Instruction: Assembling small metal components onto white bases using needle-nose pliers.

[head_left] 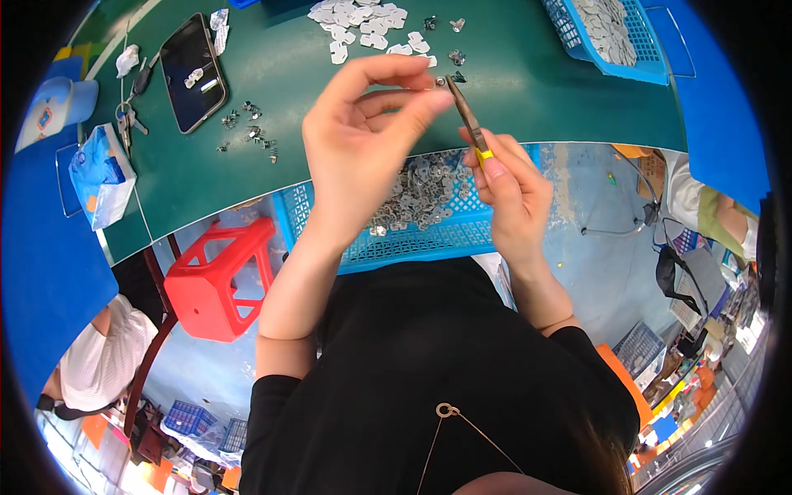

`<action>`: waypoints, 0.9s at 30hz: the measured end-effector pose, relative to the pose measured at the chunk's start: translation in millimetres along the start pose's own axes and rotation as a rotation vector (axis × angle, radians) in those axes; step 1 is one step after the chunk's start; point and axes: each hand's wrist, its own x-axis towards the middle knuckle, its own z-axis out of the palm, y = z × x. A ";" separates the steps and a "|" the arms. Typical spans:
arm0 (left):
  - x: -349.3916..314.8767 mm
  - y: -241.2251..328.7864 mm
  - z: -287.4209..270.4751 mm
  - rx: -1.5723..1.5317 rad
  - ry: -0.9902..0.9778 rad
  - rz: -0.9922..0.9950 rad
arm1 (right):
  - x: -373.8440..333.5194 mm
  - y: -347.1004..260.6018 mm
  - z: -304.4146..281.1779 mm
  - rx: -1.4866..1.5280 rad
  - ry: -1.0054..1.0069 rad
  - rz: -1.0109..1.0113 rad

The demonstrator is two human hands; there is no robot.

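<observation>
Above the near edge of the green table, my left hand is closed in a pinch on a small metal part, mostly hidden by the fingertips. My right hand grips dark metal tweezers with a yellow band. Their tip points away from me and reaches beside the small part; whether they touch is too small to tell. Just beyond my hands lie a few loose metal pieces and a spread of flat light-grey pieces. Below my hands, a blue basket holds many small metal parts.
A blue basket of grey pieces stands at the far right. To the left lie a phone, small metal pieces, keys and a tissue pack. A red stool stands below the table; other people sit at both sides.
</observation>
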 end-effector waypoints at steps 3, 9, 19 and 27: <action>8.1 -2.8 -4.9 -0.105 -0.038 -0.197 | -0.7 -1.9 -4.1 -0.001 -0.026 0.015; 10.2 -12.1 -10.5 -0.181 -0.125 -0.344 | -1.7 -3.4 -0.4 -0.040 -0.032 0.003; 6.7 -13.1 -5.6 -0.163 -0.087 -0.315 | -3.2 -3.6 2.1 -0.055 -0.021 0.012; 8.5 -17.2 -8.2 -0.250 -0.145 -0.372 | 3.4 2.1 -7.4 1.098 -0.371 0.667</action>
